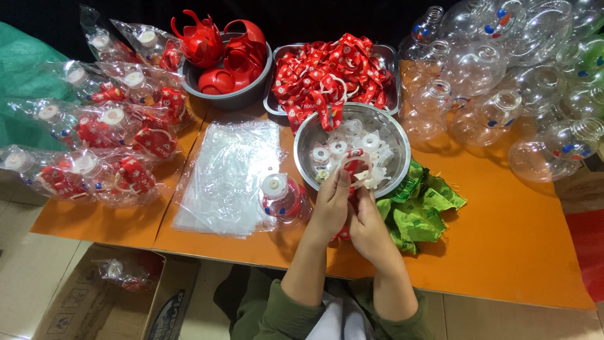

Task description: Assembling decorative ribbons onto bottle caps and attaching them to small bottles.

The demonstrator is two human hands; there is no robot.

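Note:
My left hand (328, 208) and my right hand (370, 225) meet at the near rim of a round steel bowl (393, 135) that holds several white plastic caps. Together they grip a white cap with a red strap (354, 165) threaded through it; the strap hangs down between my palms. To the left of my left hand, a clear round bottle (281, 200) with a white cap and red parts inside stands on a stack of clear plastic bags (223, 176).
A steel tray of red straps (333, 72) and a bowl of red plastic handles (226, 53) stand at the back. Bagged bottles (107, 135) lie left, empty clear bottles (497, 82) right. Green wrappers (421, 208) lie beside the bowl. A cardboard box (126, 296) sits below the orange table (509, 245).

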